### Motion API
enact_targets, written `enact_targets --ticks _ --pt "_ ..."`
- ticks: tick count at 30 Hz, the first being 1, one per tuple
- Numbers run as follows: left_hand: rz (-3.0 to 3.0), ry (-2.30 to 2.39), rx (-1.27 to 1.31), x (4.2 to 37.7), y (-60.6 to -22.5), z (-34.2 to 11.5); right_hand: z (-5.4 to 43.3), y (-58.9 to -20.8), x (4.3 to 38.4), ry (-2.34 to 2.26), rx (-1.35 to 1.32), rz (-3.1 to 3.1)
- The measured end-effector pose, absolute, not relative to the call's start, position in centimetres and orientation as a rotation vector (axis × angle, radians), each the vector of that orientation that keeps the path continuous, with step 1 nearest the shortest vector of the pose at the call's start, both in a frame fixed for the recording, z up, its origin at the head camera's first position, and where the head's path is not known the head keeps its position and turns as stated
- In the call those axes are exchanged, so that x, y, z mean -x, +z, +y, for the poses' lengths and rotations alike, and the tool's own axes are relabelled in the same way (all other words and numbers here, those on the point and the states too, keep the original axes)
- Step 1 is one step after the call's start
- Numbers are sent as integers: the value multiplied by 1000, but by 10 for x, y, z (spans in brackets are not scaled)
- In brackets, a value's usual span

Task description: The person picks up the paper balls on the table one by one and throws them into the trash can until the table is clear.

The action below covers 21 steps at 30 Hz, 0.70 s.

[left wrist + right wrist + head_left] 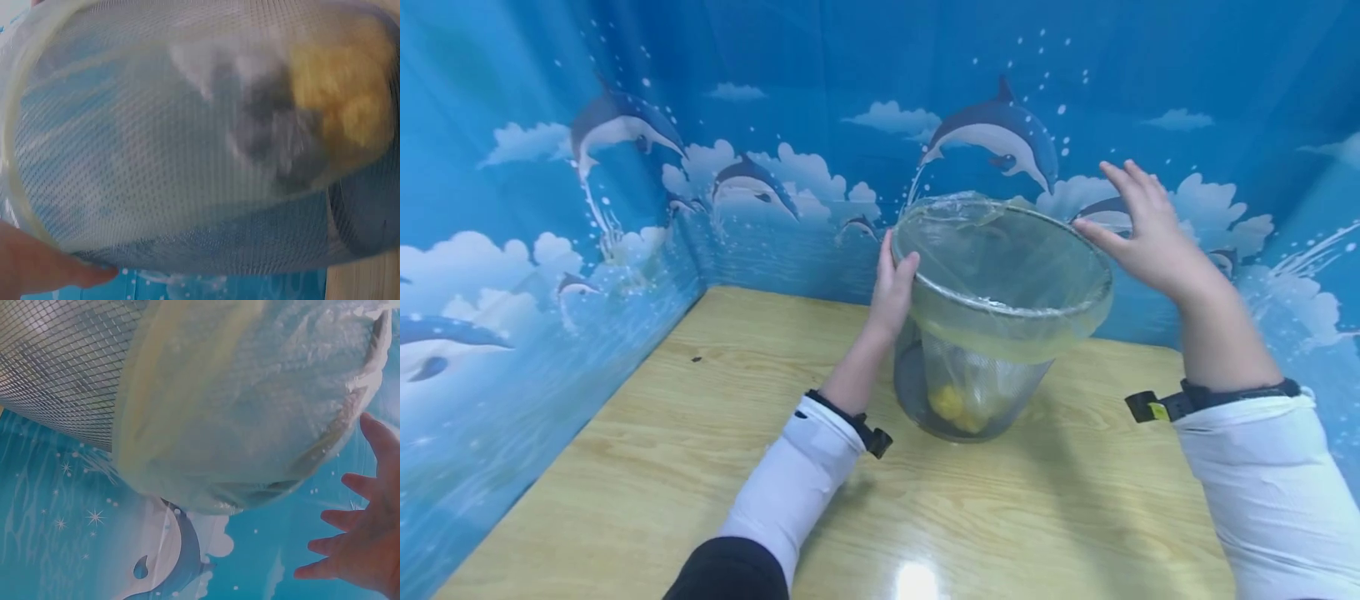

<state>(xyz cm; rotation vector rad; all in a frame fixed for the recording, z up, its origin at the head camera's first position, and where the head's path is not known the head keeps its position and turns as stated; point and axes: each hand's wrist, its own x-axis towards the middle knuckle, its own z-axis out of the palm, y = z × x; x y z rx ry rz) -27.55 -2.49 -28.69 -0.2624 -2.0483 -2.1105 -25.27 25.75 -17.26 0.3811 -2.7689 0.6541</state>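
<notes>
A dark mesh wastebasket (912,379) leans over the wooden table, its mouth facing up and away. A thin, see-through yellowish bin bag (1015,329) lines it and folds down outside the rim. Yellow crumpled stuff (949,402) shows through at the bottom; in the left wrist view grey and white bits (269,119) lie beside it, blurred. With thumb and fingers, my left hand (891,287) grips the left side of the rim. At the rim's right side, my right hand (1150,229) is raised with fingers spread, the thumb close to the bag's edge (350,419).
The wooden table (760,367) has a small dark mark (696,359) toward its left side. A blue curtain (820,100) printed with dolphins and clouds stands around the back and sides.
</notes>
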Motion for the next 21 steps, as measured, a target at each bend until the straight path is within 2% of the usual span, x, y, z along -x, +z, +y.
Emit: enact_targets --ticks 12,21 --pt "-2188 -2011 421 279 -291 -45 285 -183 239 705 -209 -2715" --pt "-2157 -1988 380 283 -311 -75 313 -208 229 707 -89 -2685"
